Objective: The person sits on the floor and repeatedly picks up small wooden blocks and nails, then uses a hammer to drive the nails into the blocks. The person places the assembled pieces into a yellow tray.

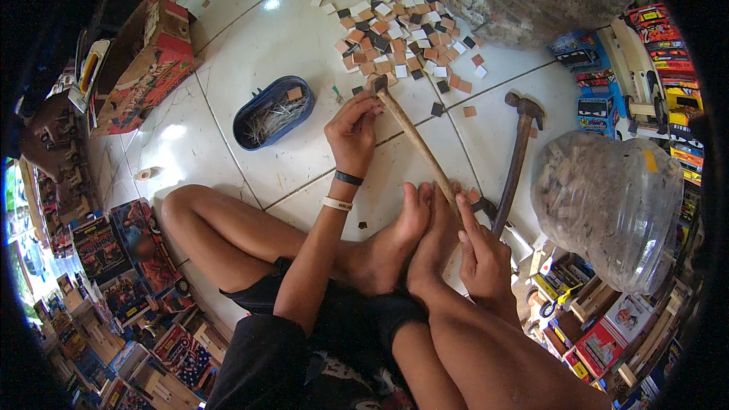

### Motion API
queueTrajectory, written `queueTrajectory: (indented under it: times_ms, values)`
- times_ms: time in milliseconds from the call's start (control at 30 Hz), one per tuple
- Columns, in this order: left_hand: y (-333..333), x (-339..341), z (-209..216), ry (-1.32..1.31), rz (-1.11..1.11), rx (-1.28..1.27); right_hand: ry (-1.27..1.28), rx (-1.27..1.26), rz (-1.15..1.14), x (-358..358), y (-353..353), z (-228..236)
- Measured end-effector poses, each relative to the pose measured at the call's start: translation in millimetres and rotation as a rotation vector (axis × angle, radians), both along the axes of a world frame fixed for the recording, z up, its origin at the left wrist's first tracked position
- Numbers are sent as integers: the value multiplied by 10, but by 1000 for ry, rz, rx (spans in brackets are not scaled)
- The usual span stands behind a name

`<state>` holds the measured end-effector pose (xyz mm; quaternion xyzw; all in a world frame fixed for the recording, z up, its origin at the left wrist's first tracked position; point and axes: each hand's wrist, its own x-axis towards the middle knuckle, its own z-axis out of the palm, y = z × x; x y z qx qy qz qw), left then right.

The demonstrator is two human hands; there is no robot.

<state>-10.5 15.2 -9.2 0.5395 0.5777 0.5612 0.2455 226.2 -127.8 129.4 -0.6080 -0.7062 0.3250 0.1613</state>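
Head view — the right hand [486, 262] grips a wooden-handled hammer [417, 139]; the left hand [353, 135] curls beside its far end — whether gripping anything, one cannot tell.

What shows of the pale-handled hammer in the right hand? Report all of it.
The hammer has a long, slim, light-brown handle that looks wooden and a small, dark, apparently metal head. The right hand grips the handle's lower end. From there it slants up and leftward, its head near the scattered square pieces. The left hand has its fingertips close to the head; whether they touch is unclear.
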Motion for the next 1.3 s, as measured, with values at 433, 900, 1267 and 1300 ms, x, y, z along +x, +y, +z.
queueTrajectory:
  times_ms: [433, 900, 1267, 1300]
  values:
    - [-27, -24, -120, -23, 5, -63, 19, -16, -1, -2, -139, -30]
    - [926, -206, 1182, 27, 123, 454, 111, -265, -302, 113, -377, 110]
    - [1227, -915, 894, 191, 160, 168, 660, -647, -507, 101, -592, -64]
    - [939, -1065, 778, 282, 121, -55, 662, -653, -492, 131, -581, -83]
